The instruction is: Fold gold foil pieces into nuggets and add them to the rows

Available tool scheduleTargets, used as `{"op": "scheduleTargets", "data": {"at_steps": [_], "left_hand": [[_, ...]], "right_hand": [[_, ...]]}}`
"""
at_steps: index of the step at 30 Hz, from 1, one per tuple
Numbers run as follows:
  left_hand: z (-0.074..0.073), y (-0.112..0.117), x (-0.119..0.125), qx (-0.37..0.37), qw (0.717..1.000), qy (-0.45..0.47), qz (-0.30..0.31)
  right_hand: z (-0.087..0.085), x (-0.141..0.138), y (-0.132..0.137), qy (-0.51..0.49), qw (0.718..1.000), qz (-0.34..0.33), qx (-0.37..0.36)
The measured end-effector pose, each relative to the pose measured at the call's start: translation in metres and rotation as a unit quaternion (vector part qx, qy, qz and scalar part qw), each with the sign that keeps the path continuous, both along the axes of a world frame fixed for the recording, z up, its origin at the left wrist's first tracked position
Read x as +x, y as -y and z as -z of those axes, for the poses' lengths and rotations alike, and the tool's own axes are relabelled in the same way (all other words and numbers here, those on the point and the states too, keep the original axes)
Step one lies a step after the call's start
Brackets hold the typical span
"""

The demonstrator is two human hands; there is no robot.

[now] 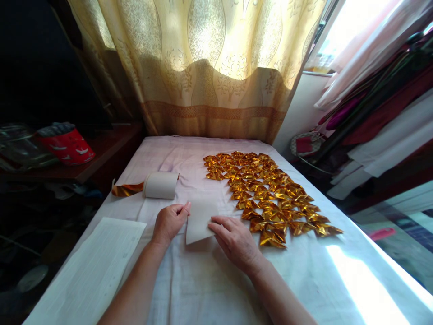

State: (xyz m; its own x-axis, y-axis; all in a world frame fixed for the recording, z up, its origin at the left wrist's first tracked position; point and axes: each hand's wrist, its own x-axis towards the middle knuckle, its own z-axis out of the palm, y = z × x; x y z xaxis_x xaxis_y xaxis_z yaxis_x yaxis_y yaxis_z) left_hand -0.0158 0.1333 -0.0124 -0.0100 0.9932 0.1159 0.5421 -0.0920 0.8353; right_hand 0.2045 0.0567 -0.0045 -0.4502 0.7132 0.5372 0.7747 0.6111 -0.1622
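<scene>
Between my hands is a small white sheet of paper (202, 219), held a little above the cloth. My left hand (170, 222) pinches its left edge between thumb and fingertips. At the right edge, the fingers of my right hand (236, 238) are closed on the paper, with the thumb hidden. Beyond my left hand lies a curled white bundle of paper (161, 186), with a shiny gold foil piece (127, 189) reaching out on its left. To the right of my right hand, many folded gold foil pieces (270, 210) sit in close rows.
A larger white sheet (96, 266) lies on the left of the cloth-covered table (203, 289). A red patterned container (69, 146) stands on a dark cabinet at left. A gold curtain (209, 85) hangs behind the table, and clothes (389, 122) hang at right.
</scene>
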Motion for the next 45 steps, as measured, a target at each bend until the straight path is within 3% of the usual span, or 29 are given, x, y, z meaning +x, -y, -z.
{"op": "scheduleTargets", "data": {"at_steps": [4, 8, 10, 13, 19, 23, 28, 35, 45], "left_hand": [[-0.010, 0.004, 0.002, 0.035, 0.997, -0.030, 0.062], [-0.011, 0.007, 0.012, 0.048, 0.972, -0.058, 0.224], [-0.010, 0.008, 0.014, 0.036, 0.961, -0.079, 0.263], [-0.010, 0.008, 0.011, 0.002, 0.962, -0.070, 0.263], [-0.008, 0.008, 0.010, -0.015, 0.975, -0.073, 0.208], [0.000, 0.010, 0.018, 0.023, 0.980, -0.129, 0.152], [0.006, 0.010, 0.019, 0.087, 0.967, -0.172, 0.169], [0.014, 0.012, 0.018, 0.112, 0.957, -0.206, 0.169], [0.007, 0.007, 0.019, 0.055, 0.982, -0.119, 0.134]], "right_hand": [[-0.008, 0.004, 0.015, 0.035, 0.994, -0.014, -0.101], [-0.019, 0.005, 0.022, 0.063, 0.970, 0.009, -0.233], [-0.025, 0.006, 0.018, 0.056, 0.956, 0.039, -0.286], [-0.029, 0.007, 0.003, 0.032, 0.939, 0.100, -0.327], [-0.023, 0.004, -0.031, 0.028, 0.935, 0.161, -0.313], [-0.018, -0.001, -0.038, 0.030, 0.924, 0.214, -0.317], [-0.019, -0.006, -0.037, 0.047, 0.908, 0.250, -0.332], [-0.020, -0.008, -0.036, 0.043, 0.911, 0.240, -0.334], [-0.016, -0.006, -0.041, -0.134, 0.914, 0.189, -0.334]]}}
